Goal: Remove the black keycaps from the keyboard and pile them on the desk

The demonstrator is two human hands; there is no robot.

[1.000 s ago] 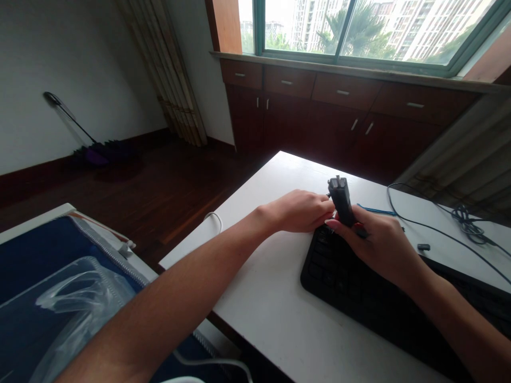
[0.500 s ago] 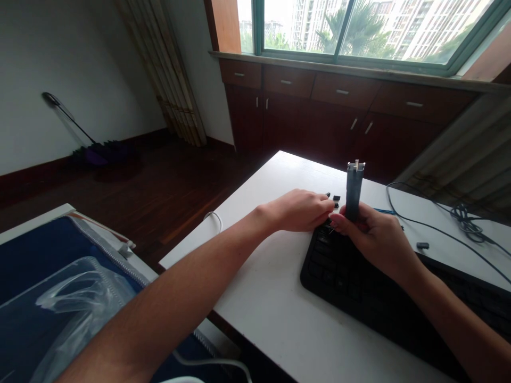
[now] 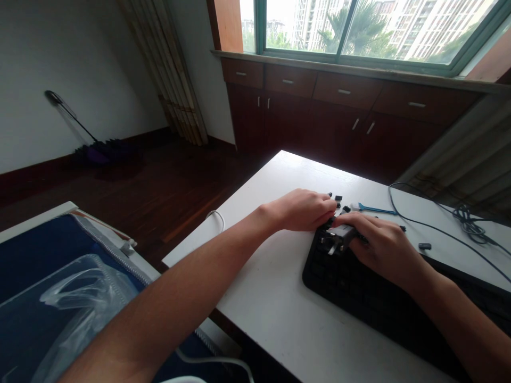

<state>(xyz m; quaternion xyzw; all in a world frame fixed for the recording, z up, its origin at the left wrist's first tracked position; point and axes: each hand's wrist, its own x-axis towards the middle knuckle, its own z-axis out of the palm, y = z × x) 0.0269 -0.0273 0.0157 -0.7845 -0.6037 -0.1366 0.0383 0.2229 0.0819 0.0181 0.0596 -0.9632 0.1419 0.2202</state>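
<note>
Dark wooden flooring (image 3: 159, 197) fills the room beyond my desk, with a run of low brown cabinets (image 3: 339, 106) under a wide green-framed window (image 3: 359, 32) that looks out on tall buildings and palms. A stack of pale slats (image 3: 175, 80) leans against the white wall, and a folded dark umbrella (image 3: 91, 149) lies on the floor by the skirting.

Closer in, a white table (image 3: 279, 308) carries a black keyboard (image 3: 359, 298) lying slantwise along its right part. At my lower left sits a navy zipped bag (image 3: 35, 266) with a crumpled clear plastic bag (image 3: 80, 292) on it.

My right hand (image 3: 379, 244) rests on the far left end of the keyboard, fingers curled and gripping a small grey keycap puller (image 3: 339, 236); the tool lies nearly flat over the keys, its wire prongs pointing left and towards me. My left hand (image 3: 303, 210) lies palm down on the table just beside that same keyboard corner, fingertips bunched together close to the puller; I cannot tell whether they pinch anything.

A black cable (image 3: 439, 229) loops across the table's right side. A thin blue tool (image 3: 375, 210) lies just past my right hand, and a few loose black keycaps (image 3: 338, 198) sit near my left fingertips, with one more (image 3: 423, 246) further right.
</note>
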